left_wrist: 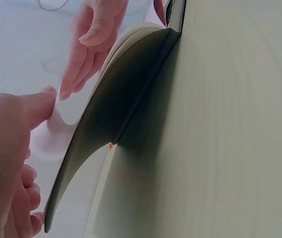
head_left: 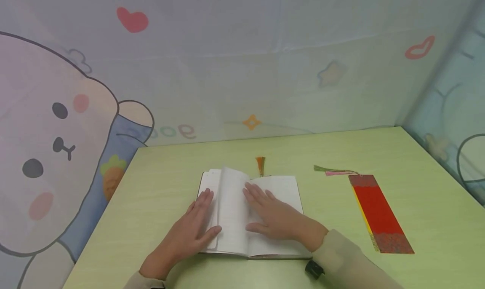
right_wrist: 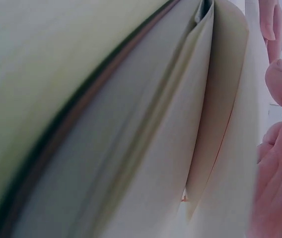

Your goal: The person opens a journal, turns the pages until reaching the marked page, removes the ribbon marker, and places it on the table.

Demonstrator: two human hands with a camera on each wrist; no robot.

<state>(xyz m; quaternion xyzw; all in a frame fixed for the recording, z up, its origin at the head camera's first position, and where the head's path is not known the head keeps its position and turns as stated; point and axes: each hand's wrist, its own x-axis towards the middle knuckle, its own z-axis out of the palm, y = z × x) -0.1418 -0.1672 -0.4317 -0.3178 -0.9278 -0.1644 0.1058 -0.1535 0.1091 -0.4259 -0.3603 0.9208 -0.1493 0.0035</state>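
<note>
An open notebook (head_left: 274,247) with white pages lies on the table, a loose leaf (head_left: 233,213) standing curved up near its middle. On the left-hand pages rests my left hand (head_left: 193,230), fingers extended and thumb at that leaf's edge. In the left wrist view the dark cover (left_wrist: 146,74) bends up from the table beside the left fingertips (left_wrist: 35,223). My right hand (head_left: 278,215) lies flat over the right-hand page, fingers straight and pointing toward the leaf. An orange tassel (head_left: 260,166) sticks out past the notebook's top edge.
Right of the notebook lies a red bookmark (head_left: 380,209) with a yellow strip showing along its left side. Green and pink tassels (head_left: 335,171) trail from its top. A printed cloth (head_left: 227,70) hangs behind the pale green table (head_left: 428,188).
</note>
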